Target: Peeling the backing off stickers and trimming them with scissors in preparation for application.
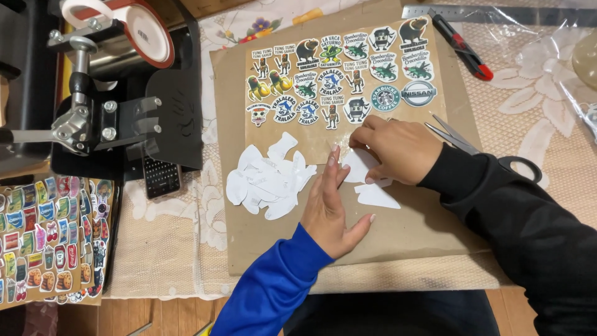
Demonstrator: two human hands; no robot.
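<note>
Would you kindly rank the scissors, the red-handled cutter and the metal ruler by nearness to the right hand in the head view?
From the right hand:
1. Scissors, just right of it.
2. Red-handled cutter, up and right.
3. Metal ruler, along the top edge.

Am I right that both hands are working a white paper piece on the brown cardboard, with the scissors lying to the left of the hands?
Not quite. In the head view the scissors lie to the right of the hands, partly under the right hand and its sleeve. The rest holds: both it and the left hand are on a white paper piece on the brown cardboard.
</note>
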